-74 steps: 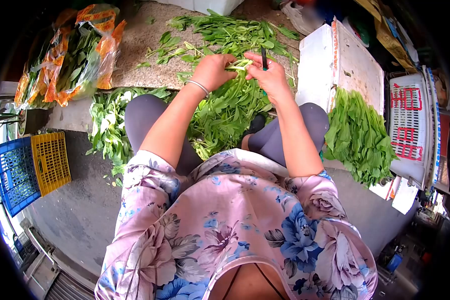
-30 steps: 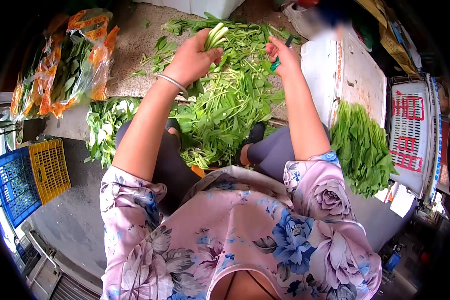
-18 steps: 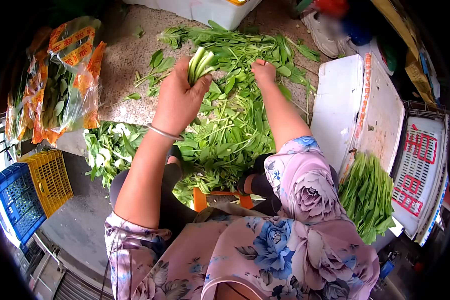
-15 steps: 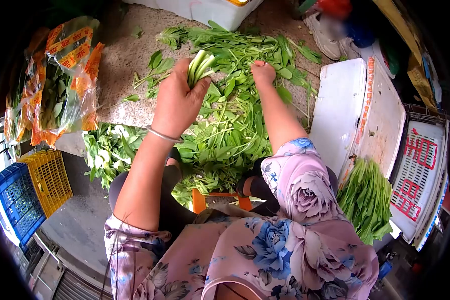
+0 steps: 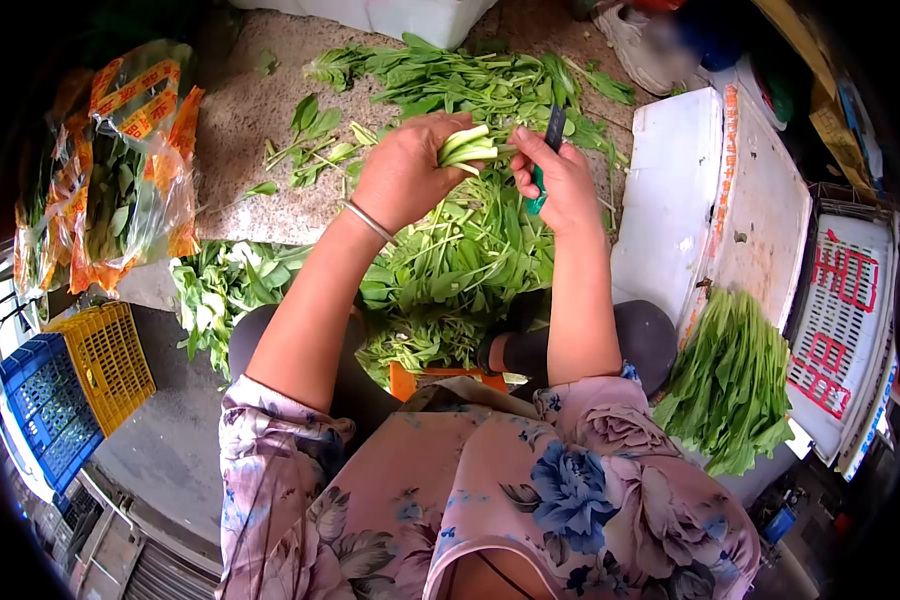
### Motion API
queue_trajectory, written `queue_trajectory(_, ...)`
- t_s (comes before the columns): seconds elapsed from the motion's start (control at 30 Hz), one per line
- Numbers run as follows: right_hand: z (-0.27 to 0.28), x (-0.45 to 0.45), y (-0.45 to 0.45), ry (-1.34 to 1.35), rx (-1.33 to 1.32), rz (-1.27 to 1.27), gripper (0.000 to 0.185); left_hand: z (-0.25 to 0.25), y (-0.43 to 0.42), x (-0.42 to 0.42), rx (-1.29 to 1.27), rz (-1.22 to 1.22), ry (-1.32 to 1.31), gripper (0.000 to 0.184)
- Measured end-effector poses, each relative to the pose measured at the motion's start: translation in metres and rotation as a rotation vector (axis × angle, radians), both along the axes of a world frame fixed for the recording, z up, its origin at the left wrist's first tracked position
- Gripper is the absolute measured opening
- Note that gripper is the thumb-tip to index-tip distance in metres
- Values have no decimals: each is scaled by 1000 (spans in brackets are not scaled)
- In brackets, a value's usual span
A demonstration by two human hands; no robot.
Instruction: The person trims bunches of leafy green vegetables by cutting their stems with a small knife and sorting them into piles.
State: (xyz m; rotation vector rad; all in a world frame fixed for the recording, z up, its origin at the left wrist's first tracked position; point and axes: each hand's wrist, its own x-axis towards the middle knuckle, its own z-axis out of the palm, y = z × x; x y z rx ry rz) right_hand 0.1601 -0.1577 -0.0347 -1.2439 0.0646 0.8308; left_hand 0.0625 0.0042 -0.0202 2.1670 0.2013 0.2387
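Note:
My left hand (image 5: 402, 172) is closed around a small bunch of pale green vegetable stalks (image 5: 467, 149), cut ends pointing right. My right hand (image 5: 562, 182) grips a small knife (image 5: 555, 127); its dark blade sticks up past the fingers and its green handle shows below them. The right thumb and fingertip are at a stalk end, close beside the bunch. Beneath both hands, loose leafy greens (image 5: 450, 255) are heaped over the stone floor and down between the knees.
Plastic bags of greens (image 5: 120, 170) stand at the left, above yellow (image 5: 105, 355) and blue crates (image 5: 45, 410). White foam boxes (image 5: 670, 185) line the right side, with a neat bundle of long greens (image 5: 732, 385) against them. An orange stool (image 5: 403, 382) shows below.
My right hand has come back from the far pile toward the left hand, and the knife in it now shows. The left hand has moved right and turned the stalks sideways.

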Motion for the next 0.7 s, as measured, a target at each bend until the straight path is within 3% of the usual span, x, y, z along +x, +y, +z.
queue_trajectory(0.1,10,-6,1,102,146,5,23,3,-4,-2,-116,-36,113,30)
queue_trajectory(0.23,24,-20,2,-88,212,93,42,10,0,-11,-369,5,171,24)
queue_trajectory(0.33,20,-30,1,-39,323,176,43,15,3,-19,-729,19,294,27)
queue_trajectory(0.53,12,-42,3,84,459,237,33,22,13,-29,-818,-55,371,22)
queue_trajectory(0.7,-2,-41,2,58,355,221,35,25,20,-34,-925,-37,469,22)
